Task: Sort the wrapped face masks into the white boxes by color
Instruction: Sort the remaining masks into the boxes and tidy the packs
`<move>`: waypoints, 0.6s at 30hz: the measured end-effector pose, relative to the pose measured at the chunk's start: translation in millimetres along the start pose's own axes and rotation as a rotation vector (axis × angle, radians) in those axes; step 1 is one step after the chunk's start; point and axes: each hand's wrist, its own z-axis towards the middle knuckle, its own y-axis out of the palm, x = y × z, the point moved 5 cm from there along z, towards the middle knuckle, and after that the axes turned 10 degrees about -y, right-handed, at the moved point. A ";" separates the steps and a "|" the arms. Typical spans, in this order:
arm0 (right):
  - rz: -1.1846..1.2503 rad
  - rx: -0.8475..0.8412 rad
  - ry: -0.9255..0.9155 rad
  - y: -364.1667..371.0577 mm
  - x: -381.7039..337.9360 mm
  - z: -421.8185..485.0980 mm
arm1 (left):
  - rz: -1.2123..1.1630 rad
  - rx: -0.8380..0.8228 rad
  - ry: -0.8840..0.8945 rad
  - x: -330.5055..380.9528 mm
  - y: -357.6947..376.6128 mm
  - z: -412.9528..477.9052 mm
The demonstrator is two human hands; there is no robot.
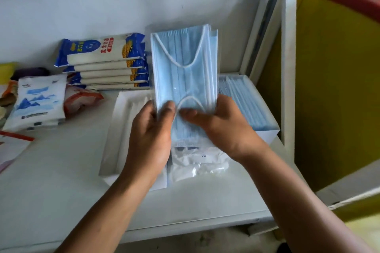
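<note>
Both hands are up over the middle of the table [61, 191], and between them stands a wrapped bundle of blue masks [185, 68], held on end with its white ear loops facing the camera. The left hand [152, 135] pinches the bundle's lower left edge, thumb on the front and fingers tucked behind. The right hand [222, 127] grips the lower right edge the same way, its thumb laid across the wrap. Directly beneath them a heap of clear-wrapped packets [197, 162] fills the gap between the two boxes. The left white box [109, 150] lies just beside that heap, its contents pale and too washed out to read. The right white box [267, 133] holds a row of blue masks and sits hard against the white post [283, 68] at the table's right side, with a yellow panel [339, 88] beyond. Along the back wall a stack of noodle packs [107, 61] sits close behind the left box. A white-and-blue packet [37, 100] and an orange-and-white one [82, 98] crowd the far left. Bare tabletop runs from the near left to the front edge, under the forearms.
</note>
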 end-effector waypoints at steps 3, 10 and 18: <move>-0.180 0.078 -0.051 -28.1 -9.1 4.7 | 0.125 0.056 0.047 3.7 5.3 -8.0; -0.850 0.515 -0.145 -120.3 -34.8 8.3 | 0.880 -0.182 0.422 4.7 106.3 -20.2; -0.993 0.413 -0.102 -123.8 -14.4 9.2 | 1.210 -0.150 0.512 -19.7 147.4 -16.1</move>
